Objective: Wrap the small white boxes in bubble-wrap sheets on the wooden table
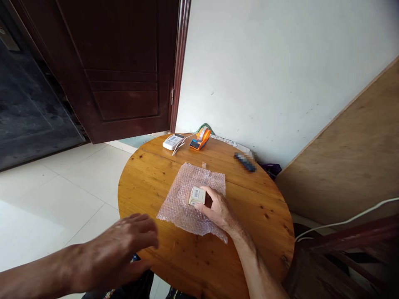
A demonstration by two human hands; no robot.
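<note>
A small cardboard box [197,196] with a printed barcode label stands on a sheet of bubble wrap [183,216]. My right hand [216,207] grips the box from its right side, thumb at the near edge and fingers behind. Off to the left, my left hand [131,241] hangs in the air near the table's front left edge, fingers apart and slightly blurred, touching nothing. The bubble wrap lies spread out on the round wooden table [140,178], with a short piece of tape [203,165] at its far edge.
An orange tape dispenser [201,139] stands at the far edge, next to a white device with a cable [173,141]. A dark, pixelated object [245,162] lies at the back right. Behind are a white wall [264,62] and a dark red door [124,62].
</note>
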